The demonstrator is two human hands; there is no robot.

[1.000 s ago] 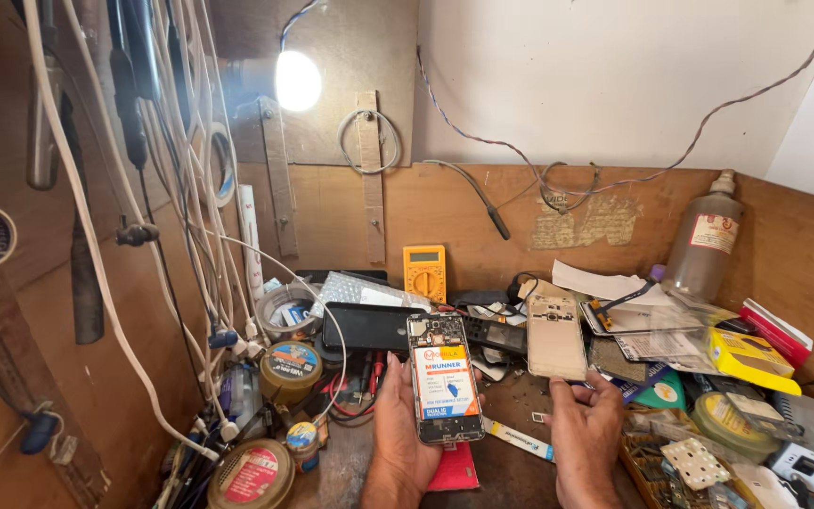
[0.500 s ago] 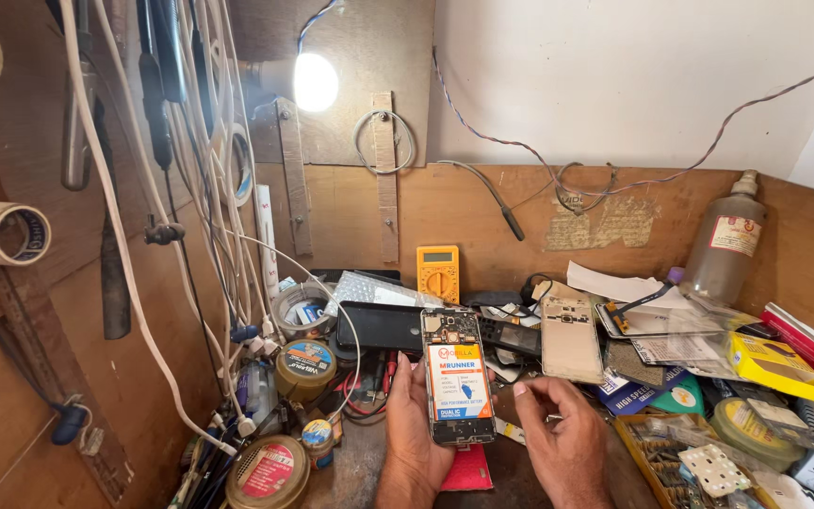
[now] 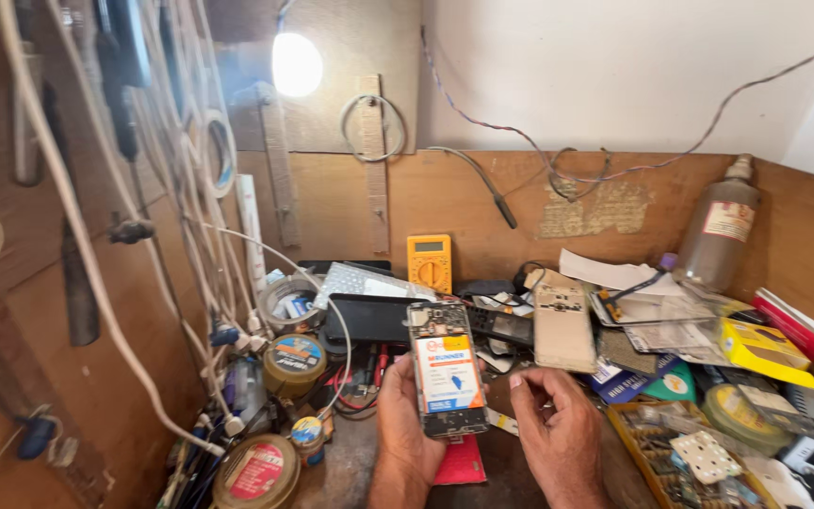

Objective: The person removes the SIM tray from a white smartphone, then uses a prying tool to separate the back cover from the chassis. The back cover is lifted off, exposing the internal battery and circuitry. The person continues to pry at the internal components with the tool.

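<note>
My left hand (image 3: 405,422) holds an opened phone (image 3: 445,369) upright by its left edge, back cover off, so the battery with its white and orange label and the circuit board at the top show. My right hand (image 3: 558,424) sits just right of the phone's lower end, fingers curled, fingertips near its edge; I cannot tell whether it holds anything. A beige phone back cover (image 3: 563,327) lies on the bench just beyond my right hand.
The wooden bench is cluttered: a yellow multimeter (image 3: 429,262), a black tray (image 3: 369,317), round tins (image 3: 294,362), a brown bottle (image 3: 718,233), a yellow box (image 3: 763,349), a parts organiser (image 3: 680,452). White cables hang on the left wall. A lamp (image 3: 296,64) glows above.
My right hand has moved left and up, closer to the phone's lower right edge. The phone stays in my left hand, and the view has shifted slightly.
</note>
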